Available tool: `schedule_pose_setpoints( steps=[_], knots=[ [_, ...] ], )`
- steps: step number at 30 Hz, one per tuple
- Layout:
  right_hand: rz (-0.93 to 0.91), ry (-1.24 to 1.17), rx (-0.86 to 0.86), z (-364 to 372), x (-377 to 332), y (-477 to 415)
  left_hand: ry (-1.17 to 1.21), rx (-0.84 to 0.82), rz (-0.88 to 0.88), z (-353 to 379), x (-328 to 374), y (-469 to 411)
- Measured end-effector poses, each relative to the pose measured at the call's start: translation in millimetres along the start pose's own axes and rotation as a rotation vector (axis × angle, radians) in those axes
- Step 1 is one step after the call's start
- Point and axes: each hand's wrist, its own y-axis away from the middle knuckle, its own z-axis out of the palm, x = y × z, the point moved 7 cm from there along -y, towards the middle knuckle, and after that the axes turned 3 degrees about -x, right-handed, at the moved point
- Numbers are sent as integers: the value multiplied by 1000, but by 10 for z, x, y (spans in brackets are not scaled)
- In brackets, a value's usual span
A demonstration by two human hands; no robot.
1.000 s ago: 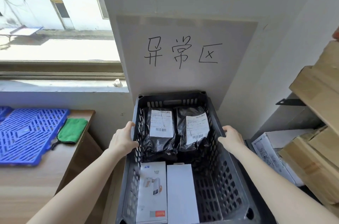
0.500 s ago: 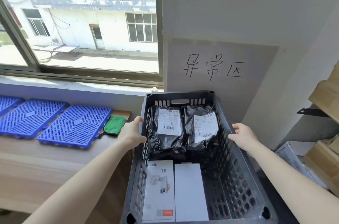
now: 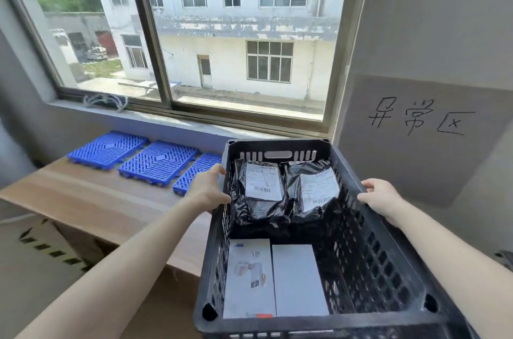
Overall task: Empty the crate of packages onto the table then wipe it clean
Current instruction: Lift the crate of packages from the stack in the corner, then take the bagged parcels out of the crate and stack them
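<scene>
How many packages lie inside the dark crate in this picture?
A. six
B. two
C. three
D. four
D: the crate holds four packages: a left black bag and a right black bag at its far end, and a printed white box and a plain white box at its near end.

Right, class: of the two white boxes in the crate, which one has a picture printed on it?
The left white box, by the left wall of the crate; the right white box is blank.
</scene>
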Motion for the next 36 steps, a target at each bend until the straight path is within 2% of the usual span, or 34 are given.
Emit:
schedule_pose_setpoints(
  steps=[8,16,22,30,36],
  knots=[
    [-184,68,-238,1207,-1224,-86,65,83,-219,-833,-1223,322],
    [-328,181,-416,2518,-2142,-539,72,70,-429,-1171,-2205,310],
    [-435,264,-464,3279,-2740,-940,70,64,-552,-1202,-2710,100],
    [-554,315,-448,3840,-3421,-1322,120,-5,-646,-1185,-3084,-230],
    [-551,412,-358,3999,-3664,-1588,144,-282,-610,-1226,-3142,-558]
  ],
)
